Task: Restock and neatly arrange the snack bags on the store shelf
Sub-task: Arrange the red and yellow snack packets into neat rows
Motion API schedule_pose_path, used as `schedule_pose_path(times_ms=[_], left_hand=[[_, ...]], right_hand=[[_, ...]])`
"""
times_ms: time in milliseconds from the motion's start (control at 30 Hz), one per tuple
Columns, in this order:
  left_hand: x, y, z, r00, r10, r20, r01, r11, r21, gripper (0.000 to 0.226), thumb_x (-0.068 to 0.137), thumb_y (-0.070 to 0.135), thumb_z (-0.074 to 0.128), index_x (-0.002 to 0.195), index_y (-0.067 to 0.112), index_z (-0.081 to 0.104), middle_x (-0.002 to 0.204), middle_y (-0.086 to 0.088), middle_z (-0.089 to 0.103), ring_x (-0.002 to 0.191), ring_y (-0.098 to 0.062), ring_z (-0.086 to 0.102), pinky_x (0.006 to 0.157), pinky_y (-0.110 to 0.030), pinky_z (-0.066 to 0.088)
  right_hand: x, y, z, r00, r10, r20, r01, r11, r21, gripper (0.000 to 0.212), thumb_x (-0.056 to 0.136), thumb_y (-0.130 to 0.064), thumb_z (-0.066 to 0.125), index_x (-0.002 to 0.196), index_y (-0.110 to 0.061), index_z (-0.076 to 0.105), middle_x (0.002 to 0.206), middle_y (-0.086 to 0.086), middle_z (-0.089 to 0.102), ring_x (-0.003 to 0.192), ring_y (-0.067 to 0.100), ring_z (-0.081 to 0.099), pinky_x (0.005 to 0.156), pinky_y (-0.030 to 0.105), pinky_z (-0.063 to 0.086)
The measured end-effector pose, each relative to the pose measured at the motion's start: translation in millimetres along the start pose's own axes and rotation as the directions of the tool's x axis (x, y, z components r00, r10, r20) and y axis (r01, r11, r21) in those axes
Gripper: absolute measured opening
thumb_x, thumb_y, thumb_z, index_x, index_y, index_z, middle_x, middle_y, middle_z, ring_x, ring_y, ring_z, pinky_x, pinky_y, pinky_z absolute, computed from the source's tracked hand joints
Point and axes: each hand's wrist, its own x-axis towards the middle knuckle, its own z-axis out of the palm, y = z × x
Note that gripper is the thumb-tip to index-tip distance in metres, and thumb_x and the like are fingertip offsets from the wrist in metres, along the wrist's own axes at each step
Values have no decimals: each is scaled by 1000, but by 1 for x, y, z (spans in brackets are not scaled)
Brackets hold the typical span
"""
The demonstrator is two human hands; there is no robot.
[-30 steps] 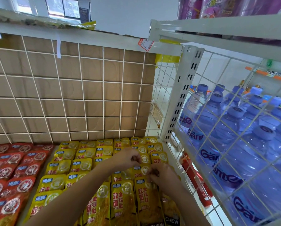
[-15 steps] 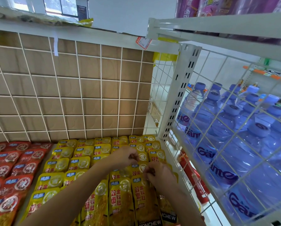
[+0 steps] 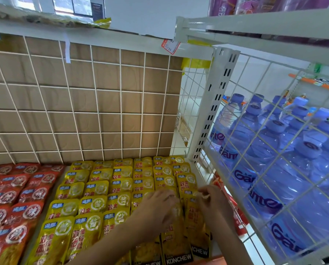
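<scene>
On the bottom shelf [image 3: 202, 169], the yellow snack bags [image 3: 95, 203] lie flat in overlapping columns that run back to the wire grid [image 3: 83, 104], and both hands work at the two columns nearest the right edge. The right hand [image 3: 212, 200] has its thumb and forefinger pressed together, pinching the top edge of a bag in the last column. The left hand [image 3: 160, 205] rests on the column beside it with its fingers curled down. Motion blur keeps us from telling whether it grips a bag or only presses on it.

We judge the step to be straightening, since these two columns sit less evenly than those to the left. The next move calls for a short, flat slide that squares the pinched bag with its neighbours without lifting the bags overlapping it.

Red snack bags [image 3: 16, 197] fill the shelf's left part in the same shingled way. To the right, a wire basket [image 3: 255, 119] holds large blue-capped water bottles [image 3: 274, 150], packed close together. Purple packs [image 3: 255, 4] stand on the shelf above it.
</scene>
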Motion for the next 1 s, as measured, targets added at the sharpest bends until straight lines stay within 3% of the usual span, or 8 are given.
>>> schedule_pose_path(times_ms=[67,133,200,267,433,567,733,1000], left_hand=[[-5,7,10,997,32,73,-38,997,71,57,97,45,32,148,28,14,156,10,4,143,-8,-8,115,-31,-10],[-9,11,15,993,43,111,-54,993,105,66,93,53,27,149,27,5,157,8,-7,141,-10,-19,114,-34,-16],[-11,6,25,991,66,113,-85,981,175,71,87,59,24,149,27,9,157,5,-2,143,-14,-13,117,-43,-6],[-13,3,28,992,70,101,-94,962,256,69,85,62,29,145,28,24,155,1,18,143,-18,6,115,-50,18],[-14,3,27,980,111,167,-139,976,167,72,89,58,33,147,33,-2,156,5,-14,139,-14,-26,110,-36,-21],[-14,2,24,975,114,191,-143,978,151,73,92,56,37,148,33,-4,155,6,-17,140,-14,-26,110,-34,-21],[-12,0,22,963,119,242,-163,972,171,77,83,60,24,147,32,-7,155,5,-19,138,-14,-28,114,-38,-17],[-10,-2,21,955,132,267,-173,975,137,71,93,53,37,148,33,-3,155,7,-18,140,-14,-26,115,-39,-16]], right_hand=[[-2,8,0,998,64,-5,-64,997,-44,15,88,-33,58,103,-30,57,109,-10,54,95,9,54,67,25,38],[-5,13,1,994,112,-7,-112,992,-61,24,87,-34,58,110,-28,56,114,-7,52,103,13,53,70,25,36],[-8,16,1,987,158,-1,-158,987,-37,30,86,-36,58,115,-26,54,115,-6,54,103,15,53,71,27,38],[-10,20,2,983,185,20,-185,983,-10,33,85,-38,59,115,-24,54,109,-5,57,98,16,56,74,31,45],[-14,22,0,974,200,110,-207,977,59,22,83,-37,65,102,-31,55,86,-11,58,81,13,57,72,29,44],[-11,23,-1,982,183,39,-187,966,178,14,84,-24,67,98,-25,64,81,-10,60,79,12,59,66,26,41],[-2,26,1,987,162,-11,-151,943,298,19,86,-7,60,94,-22,68,82,-7,64,75,7,58,58,15,36],[9,28,4,991,134,-2,-125,934,334,26,88,-5,56,88,-29,65,79,-8,65,71,6,61,63,30,50]])
